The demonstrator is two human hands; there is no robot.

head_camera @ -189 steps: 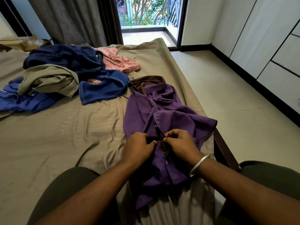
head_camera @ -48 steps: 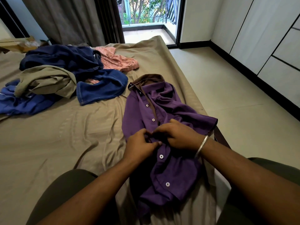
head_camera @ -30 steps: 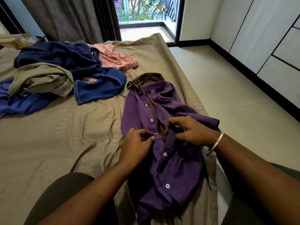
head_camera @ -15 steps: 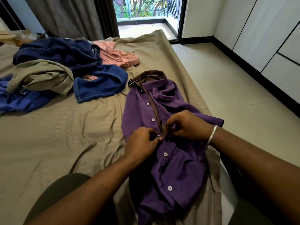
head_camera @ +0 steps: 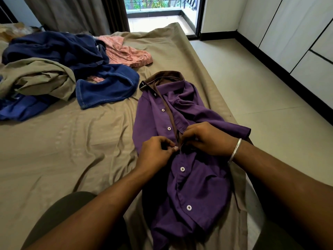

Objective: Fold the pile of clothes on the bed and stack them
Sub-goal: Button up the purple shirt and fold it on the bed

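Both hands have crept a little way up the purple shirt (head_camera: pixel 194 177) since a moment ago, and the buttons below them now look done up. On the far left of the bed (head_camera: pixel 63 150) sits the messy pile of clothes (head_camera: pixel 59 69) (dark blue ones, a tan one and a pink one), all unfolded and well apart from the shirt. Next comes the left hand (head_camera: pixel 155 154), with its fingers curled and its fingertips pinching the shirt's front edge near a button. The shirt lies front-up along the right edge of the bed, collar at the far end. Just beside the left hand, the right hand (head_camera: pixel 209 139) is curled too and pinches the other front edge, nearly touching the left hand. A silver bangle (head_camera: pixel 234 150) is on the right wrist.
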